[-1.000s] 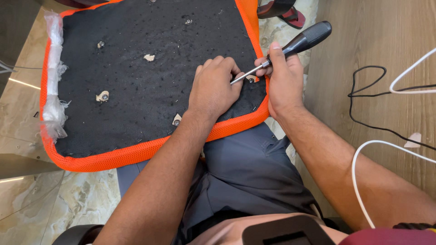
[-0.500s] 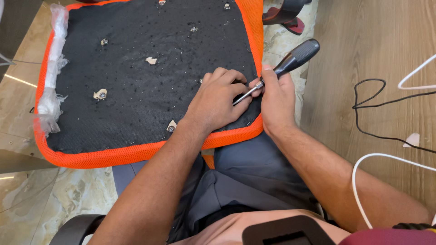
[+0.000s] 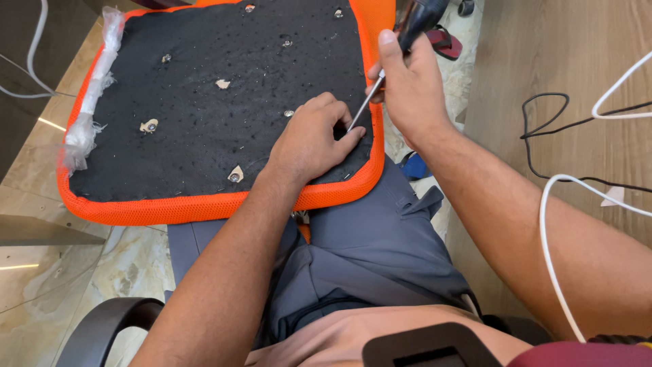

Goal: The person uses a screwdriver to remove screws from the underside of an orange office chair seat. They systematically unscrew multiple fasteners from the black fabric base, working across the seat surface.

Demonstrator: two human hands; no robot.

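Right grip (image 3: 407, 85) around screwdriver (image 3: 401, 47)

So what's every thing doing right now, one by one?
seat cushion: upside down, resting on the person's lap, black underside up
screwdriver: tilted, tip down at the cushion's black cloth
right hand: gripping the screwdriver handle
left hand: pressed on the cloth beside the tip
plastic wrap: torn, bunched along the cushion's left edge
white cable: loose, draped over the right forearm
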